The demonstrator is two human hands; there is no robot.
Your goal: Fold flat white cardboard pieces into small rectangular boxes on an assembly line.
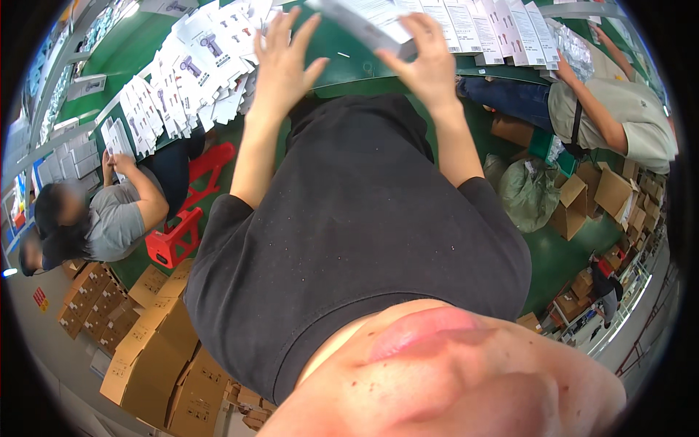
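A slim white carton point(358, 24), smeared by motion, is tilted above the green tabletop point(336, 67) at the top of the view. My right hand point(431, 73) grips its right end between thumb and fingers. Apart from the carton, my left hand point(282, 71) is raised with fingers spread and nothing in it. Just left of that hand lies a large overlapping spread of white printed cartons point(196, 58). Beyond my right hand stands a row of similar white cartons point(495, 29).
At the left, a person in grey point(120, 211) handles cartons near a red stool point(175, 237). Another person point(611, 109) works at the right beside clear plastic packaging point(571, 51). Brown boxes point(149, 349) stand behind me on the left; a green sack point(528, 193) lies at the right.
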